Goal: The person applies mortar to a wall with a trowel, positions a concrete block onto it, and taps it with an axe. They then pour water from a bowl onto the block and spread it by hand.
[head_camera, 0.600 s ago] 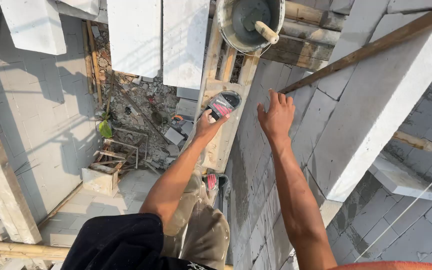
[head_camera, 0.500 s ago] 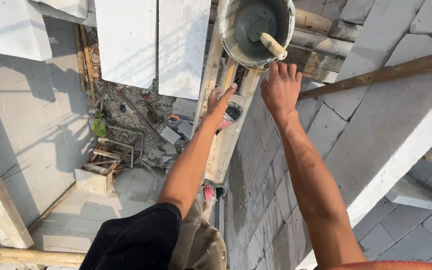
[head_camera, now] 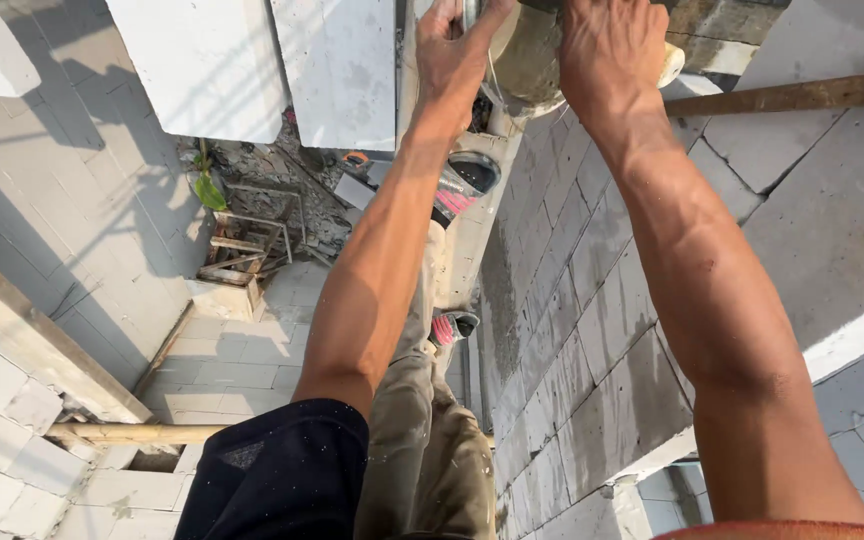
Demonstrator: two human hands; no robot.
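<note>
Currently both hands grip the bucket at far top: left hand (head_camera: 452, 50) fingers curled on its near-left rim, right hand (head_camera: 612, 45) clamped over the right side. Bucket (head_camera: 527, 65) hangs just above the block wall (head_camera: 572, 330). Risk: slipped grip drops it to the rubble (head_camera: 272, 190) far below.

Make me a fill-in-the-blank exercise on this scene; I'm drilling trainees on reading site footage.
1. Both hands, the left hand and the right hand, grip the rim of a ____.
2. The wall below the arms is built of grey ____.
3. A small container with dark contents sits on a ledge right of the ____ forearm.
4. The trousers are ____ in colour.

Missing words: bucket; blocks; left; khaki
</note>
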